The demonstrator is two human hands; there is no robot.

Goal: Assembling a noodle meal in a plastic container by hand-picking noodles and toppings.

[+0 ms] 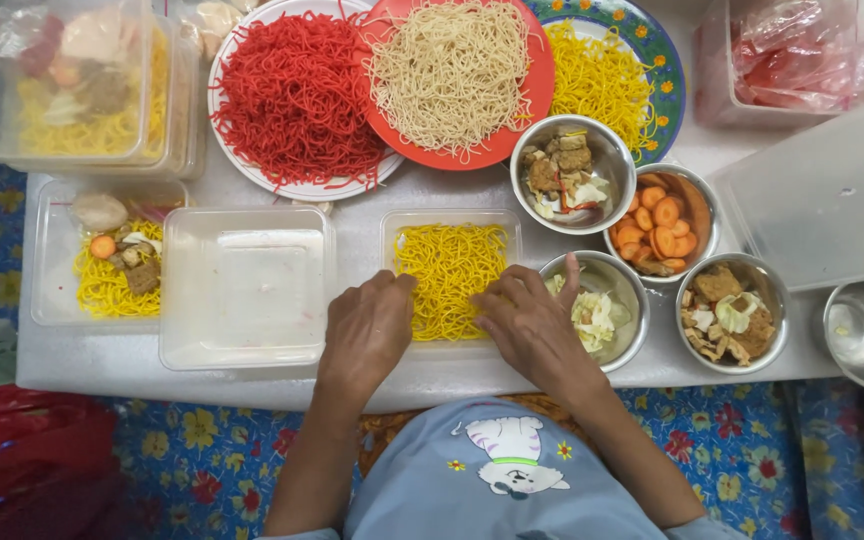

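Head view, looking straight down on a pale desk [372,375] set over a flowered cloth. Both hands rest at the clear plastic container [451,275] of yellow noodles [449,262] that stands near the front edge of the desk, at its middle. The left hand [367,330] lies on the container's left rim, fingers curled narrow with the tips touching the noodles; the right hand [527,325] lies over its right rim, fingers narrow and bent onto the noodle bed, thumb raised toward the steel bowl of cabbage [597,310] just beside it. Neither hand lifts anything clear. The step in hand appears to be pressing and evening the noodle layer in the container. Judged from the finished box [107,260] near the left edge, which carries toppings over noodles, the next move would call for a reach to the steel bowls toward the right edge: carrot slices [660,222], fried pieces [730,312] and mixed pieces [570,172]. An empty clear container [245,287] stands just left of the left hand. Plates of red noodles [297,95], pale noodles [452,70] and yellow noodles [602,80] line the far edge.
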